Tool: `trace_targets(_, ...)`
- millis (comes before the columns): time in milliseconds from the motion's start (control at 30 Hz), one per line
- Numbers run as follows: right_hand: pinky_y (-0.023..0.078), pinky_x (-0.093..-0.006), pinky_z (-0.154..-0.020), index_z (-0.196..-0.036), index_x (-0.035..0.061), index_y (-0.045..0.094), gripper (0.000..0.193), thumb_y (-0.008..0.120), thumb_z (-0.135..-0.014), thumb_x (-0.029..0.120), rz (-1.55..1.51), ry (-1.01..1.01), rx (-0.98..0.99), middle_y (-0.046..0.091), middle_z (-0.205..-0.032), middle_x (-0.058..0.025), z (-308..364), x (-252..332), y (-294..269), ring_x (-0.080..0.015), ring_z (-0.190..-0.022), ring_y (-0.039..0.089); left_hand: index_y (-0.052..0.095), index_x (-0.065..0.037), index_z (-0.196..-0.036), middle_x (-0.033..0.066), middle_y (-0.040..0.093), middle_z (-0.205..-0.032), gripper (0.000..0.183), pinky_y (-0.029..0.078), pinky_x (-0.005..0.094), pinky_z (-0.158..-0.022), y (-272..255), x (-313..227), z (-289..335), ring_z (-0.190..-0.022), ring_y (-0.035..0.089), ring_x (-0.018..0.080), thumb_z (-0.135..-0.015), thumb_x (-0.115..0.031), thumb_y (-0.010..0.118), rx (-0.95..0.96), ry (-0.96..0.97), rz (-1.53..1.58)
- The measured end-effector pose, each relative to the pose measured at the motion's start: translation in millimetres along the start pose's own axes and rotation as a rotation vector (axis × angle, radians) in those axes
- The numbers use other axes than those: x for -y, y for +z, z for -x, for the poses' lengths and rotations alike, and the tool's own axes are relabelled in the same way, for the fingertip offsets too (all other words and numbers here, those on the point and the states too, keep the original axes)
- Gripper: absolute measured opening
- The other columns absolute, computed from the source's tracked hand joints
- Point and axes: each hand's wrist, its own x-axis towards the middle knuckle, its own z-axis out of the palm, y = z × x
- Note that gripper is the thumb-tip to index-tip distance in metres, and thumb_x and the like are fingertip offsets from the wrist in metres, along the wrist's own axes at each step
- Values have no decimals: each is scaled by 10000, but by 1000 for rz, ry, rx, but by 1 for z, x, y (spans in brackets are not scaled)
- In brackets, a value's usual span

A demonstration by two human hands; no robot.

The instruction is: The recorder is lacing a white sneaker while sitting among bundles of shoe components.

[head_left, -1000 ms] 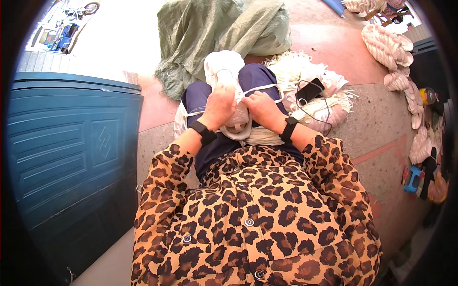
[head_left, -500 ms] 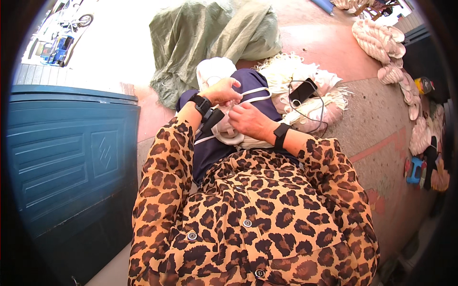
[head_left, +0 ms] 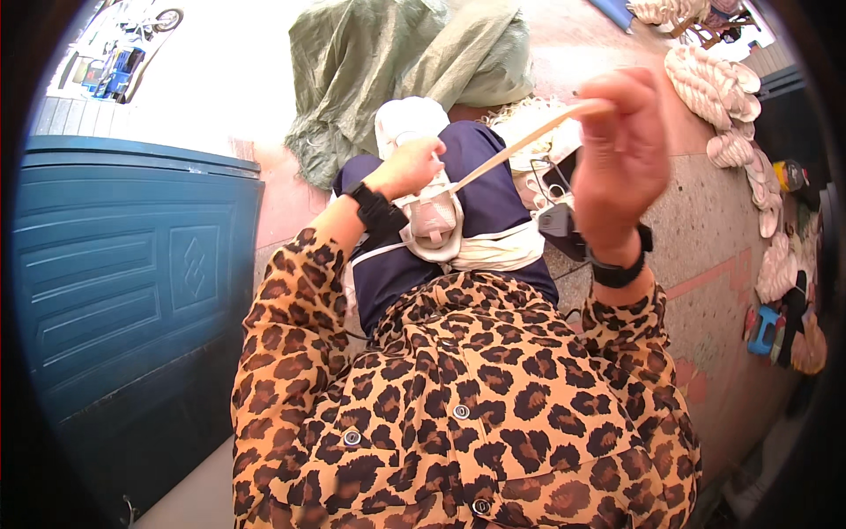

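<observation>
A white shoe rests on my lap between dark blue trouser legs, its opening toward me. My left hand is closed at the shoe's left side, fingertips near the lacing. Raised to the right and slightly blurred, my right hand pinches a flat white shoelace. That lace runs taut from the shoe up to my fingers. Another lace end trails left across my thigh. A bundle of white laces lies over my right thigh.
Beyond my knees a green woven sheet is heaped, with loose white laces beside it. A phone is partly hidden behind my right hand. Pale shoes are piled at the right. A blue metal door stands at left.
My right hand has moved from the shoe up and to the right, drawing the lace out taut. My left hand stays by the shoe.
</observation>
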Motion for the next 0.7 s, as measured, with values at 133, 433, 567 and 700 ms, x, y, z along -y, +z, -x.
trace_targets(133, 366, -190, -684, -875, -21, 546, 123, 563, -847, 97, -61, 56, -67, 487, -833, -24, -2, -9, -17, -86, -752, 455, 546, 21, -896, 208, 602, -800, 197, 468, 377, -689, -4, 36, 30, -778, 597, 341, -745, -105, 564, -191, 80, -276)
trace_targets(433, 484, -246, -541, -897, 30, 541, 162, 410, -906, 125, -522, 924, 188, 575, -814, -87, 18, -51, 0, -131, -713, 581, 517, -17, -976, 193, 598, -879, 208, 449, 409, -724, 7, 39, 81, -857, 565, 364, -774, -67, 516, -156, -31, -296)
trace_targets(567, 381, -175, -326, -841, 15, 527, 145, 494, -863, 153, -530, 1424, 775, 574, -635, -53, 87, -65, 37, -80, -433, 517, 537, -33, -906, 174, 571, -799, 142, 452, 407, -666, 9, 47, 83, -758, 565, 351, -786, -107, 526, -201, 15, -488)
trace_targets(700, 380, -198, -329, -938, 10, 575, 205, 407, -850, 87, -269, 1489, 950, 561, -584, -26, 143, -70, 74, -74, -393, 487, 528, -38, -861, 164, 551, -751, 98, 450, 415, -627, 9, 36, 93, -722, 560, 340, -793, -104, 505, -264, 98, -470)
